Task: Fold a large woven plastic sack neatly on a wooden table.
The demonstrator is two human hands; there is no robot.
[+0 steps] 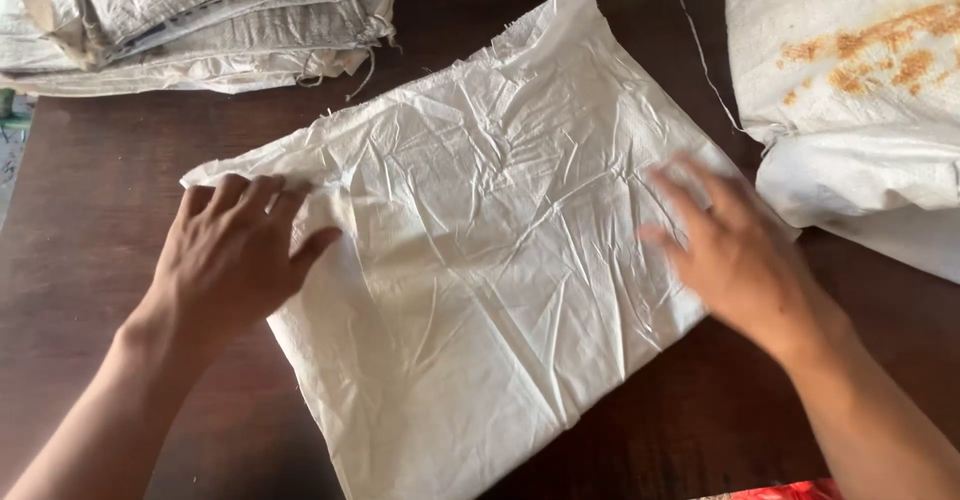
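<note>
**Flattening a slippery woven sack, here's where I think it can go sideways**

So I've got this white woven sack (480, 250) lying flat in the middle of the dark wooden table (90, 210), turned at an angle so one corner points away from me. My left hand (232, 252) is palm-down on its left corner, fingers (235, 192) close together, thumb out to the side, pressing rather than pinching. My right hand (735, 250) is over the right edge, fingers loosely spread and flat. It's blurry there, so I can't tell how firmly it's touching.

Stuff I reckon could go wrong:

- This material looks slick. If only the left hand is pinning it, a sweep from the right could skid the whole sack instead of smoothing it.
- It's full of creases. Pushing across them may just bunch them into a fold.
- The frayed threads along the far edge could snag a finger.
- The stained sack (850, 90) sits just beside my right hand, so a wide sweep could knock into it.
- The stack of folded sacks (200, 20) at the far left is well apart, no worry there.
</note>
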